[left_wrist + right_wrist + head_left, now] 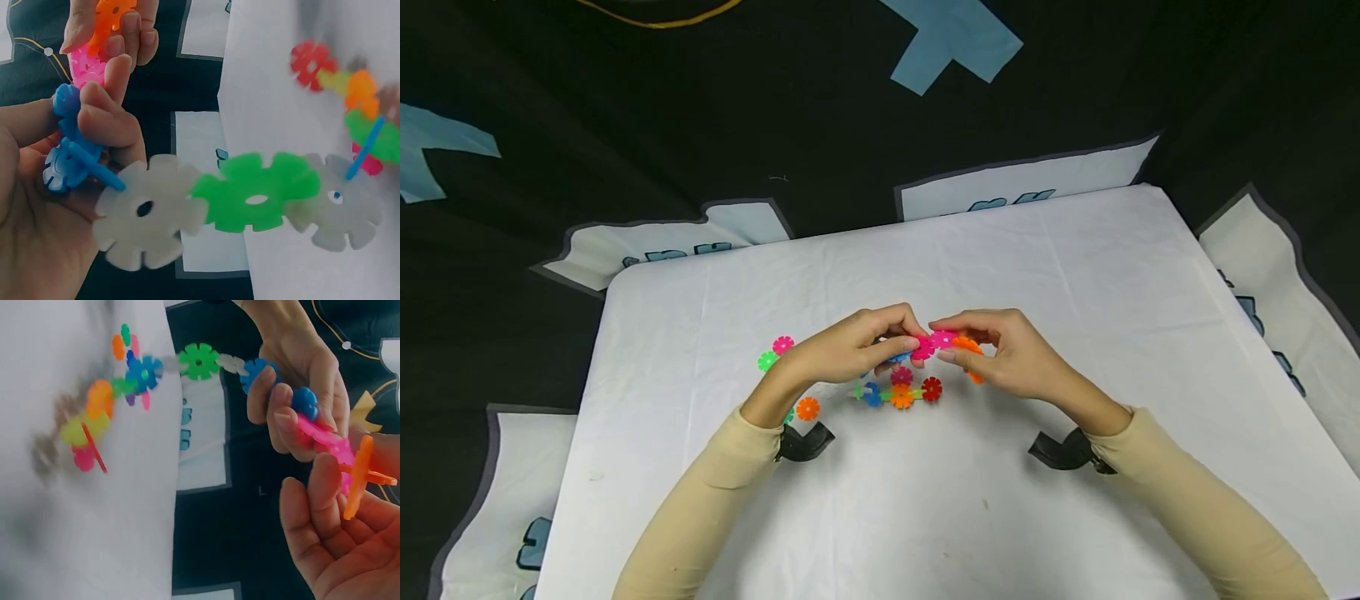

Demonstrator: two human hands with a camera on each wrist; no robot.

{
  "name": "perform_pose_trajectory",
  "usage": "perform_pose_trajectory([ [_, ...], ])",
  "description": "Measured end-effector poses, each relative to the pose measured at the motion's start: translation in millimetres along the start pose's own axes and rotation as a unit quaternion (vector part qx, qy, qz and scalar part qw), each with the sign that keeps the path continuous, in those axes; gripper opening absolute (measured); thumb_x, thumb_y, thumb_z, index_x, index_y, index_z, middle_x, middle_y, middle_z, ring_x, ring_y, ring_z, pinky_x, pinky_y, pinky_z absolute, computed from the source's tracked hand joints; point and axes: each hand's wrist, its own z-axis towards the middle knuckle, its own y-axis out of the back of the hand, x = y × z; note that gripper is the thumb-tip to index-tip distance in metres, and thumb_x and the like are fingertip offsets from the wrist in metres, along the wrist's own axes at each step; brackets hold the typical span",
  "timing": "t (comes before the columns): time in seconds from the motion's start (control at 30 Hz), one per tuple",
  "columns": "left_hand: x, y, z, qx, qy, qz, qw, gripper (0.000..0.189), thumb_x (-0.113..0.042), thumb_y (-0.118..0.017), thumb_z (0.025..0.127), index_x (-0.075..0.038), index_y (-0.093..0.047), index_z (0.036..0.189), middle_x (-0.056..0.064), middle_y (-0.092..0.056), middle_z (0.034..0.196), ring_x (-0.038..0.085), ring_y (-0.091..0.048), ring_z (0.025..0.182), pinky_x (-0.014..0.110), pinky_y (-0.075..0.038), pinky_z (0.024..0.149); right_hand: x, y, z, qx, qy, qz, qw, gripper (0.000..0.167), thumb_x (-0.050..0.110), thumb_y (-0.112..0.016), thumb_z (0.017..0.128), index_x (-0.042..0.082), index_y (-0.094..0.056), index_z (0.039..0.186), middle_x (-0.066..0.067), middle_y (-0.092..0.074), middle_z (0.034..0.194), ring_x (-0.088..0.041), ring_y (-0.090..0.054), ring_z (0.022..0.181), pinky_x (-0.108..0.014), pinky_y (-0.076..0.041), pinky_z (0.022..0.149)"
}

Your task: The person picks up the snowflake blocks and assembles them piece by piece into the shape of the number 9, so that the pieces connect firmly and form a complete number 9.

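Note:
A linked chain of flower-shaped plastic discs hangs between both hands and the table. My left hand (850,346) pinches it where blue discs (67,159) meet a pink disc (922,347). In my right hand (1018,354), thumb and fingers grip the neighbouring pink disc (944,339), with orange discs (358,481) slotted together at that end. The left wrist view shows a whitish disc (150,212) and a green disc (256,194) leading down from the left palm. Farther along, a red disc (932,389) and an orange disc (902,396) belong to the chain's lower part.
Left of the left forearm lie a pink disc (783,345), a green disc (767,361) and an orange disc (807,408), partly hidden by the arm. A white cloth covers the table (880,533). Black curtains (820,108) surround its far side.

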Motion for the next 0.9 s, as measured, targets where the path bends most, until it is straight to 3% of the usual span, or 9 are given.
perform_pose_trajectory([
  [0.13, -1.8, -0.4, 1.1, -0.011, 0.002, 0.015, 0.9998, 0.007, -0.008, -0.051, 0.101, -0.006, -0.054, 0.107, 0.003, -0.071, 0.091, 0.018, -0.048, 0.057, 0.025, -0.043, 0.056, 2, 2, -0.1, 0.001, -0.009, -0.024, 0.9997, 0.032, 0.015, -0.076, 0.086, 0.009, -0.07, 0.117, 0.001, -0.069, 0.087, -0.018, -0.06, 0.067, -0.027, -0.05, 0.053],
  [0.3, -2.4, -3.1, 4.7, -0.019, 0.0, 0.052, 0.9985, 0.006, -0.01, -0.053, 0.101, -0.006, -0.053, 0.105, 0.003, -0.069, 0.087, 0.016, -0.048, 0.059, 0.024, -0.042, 0.058, 0, -1, 0.1, -0.004, -0.013, -0.016, 0.9998, 0.033, 0.015, -0.076, 0.086, 0.005, -0.07, 0.117, -0.003, -0.07, 0.09, -0.018, -0.06, 0.066, -0.026, -0.05, 0.051],
  [0.43, -3.1, -6.3, 9.7, -0.032, -0.013, 0.107, 0.9937, 0.006, -0.012, -0.054, 0.1, -0.006, -0.053, 0.1, 0.001, -0.06, 0.078, 0.012, -0.048, 0.064, 0.023, -0.043, 0.062, -4, -7, -0.5, -0.033, -0.011, -0.007, 0.9994, 0.032, 0.01, -0.076, 0.085, 0.002, -0.07, 0.115, -0.008, -0.071, 0.091, -0.018, -0.06, 0.061, -0.027, -0.051, 0.05],
  [0.6, -0.2, -10.7, 14.5, -0.047, -0.023, 0.133, 0.9897, 0.006, -0.01, -0.056, 0.099, -0.007, -0.053, 0.095, 0.0, -0.06, 0.076, 0.01, -0.046, 0.064, 0.022, -0.04, 0.062, -8, -17, -0.8, -0.07, 0.0, -0.021, 0.9973, 0.029, 0.009, -0.077, 0.083, 0.003, -0.072, 0.112, -0.008, -0.074, 0.098, -0.015, -0.064, 0.065, -0.025, -0.055, 0.059],
  [0.63, 0.5, -10.9, 15.1, -0.051, -0.023, 0.132, 0.9897, 0.006, -0.01, -0.056, 0.099, -0.007, -0.053, 0.095, -0.001, -0.061, 0.077, 0.01, -0.047, 0.065, 0.021, -0.04, 0.062, -8, -19, -0.4, -0.075, 0.001, -0.026, 0.9968, 0.029, 0.01, -0.077, 0.084, 0.003, -0.072, 0.112, -0.008, -0.074, 0.101, -0.014, -0.065, 0.068, -0.024, -0.055, 0.063],
  [0.73, 2.9, -8.4, 16.4, -0.056, -0.016, 0.113, 0.9919, 0.006, -0.013, -0.055, 0.1, -0.007, -0.056, 0.1, 0.003, -0.066, 0.084, 0.014, -0.052, 0.068, 0.024, -0.045, 0.064, -6, -20, 1.6, -0.095, -0.013, -0.006, 0.9954, 0.028, 0.011, -0.077, 0.084, 0.002, -0.072, 0.11, -0.009, -0.074, 0.099, -0.017, -0.065, 0.063, -0.021, -0.051, 0.056],
  [0.9, 14.5, 2.1, 11.7, -0.083, 0.044, 0.075, 0.9927, 0.035, -0.024, -0.063, 0.096, -0.017, -0.054, 0.129, 0.001, -0.065, 0.117, 0.017, -0.062, 0.101, 0.037, -0.053, 0.091, -6, -12, 5.3, -0.124, -0.054, 0.013, 0.9907, 0.032, 0.014, -0.075, 0.087, 0.001, -0.069, 0.116, -0.011, -0.073, 0.084, -0.022, -0.067, 0.063, -0.022, -0.047, 0.049],
])
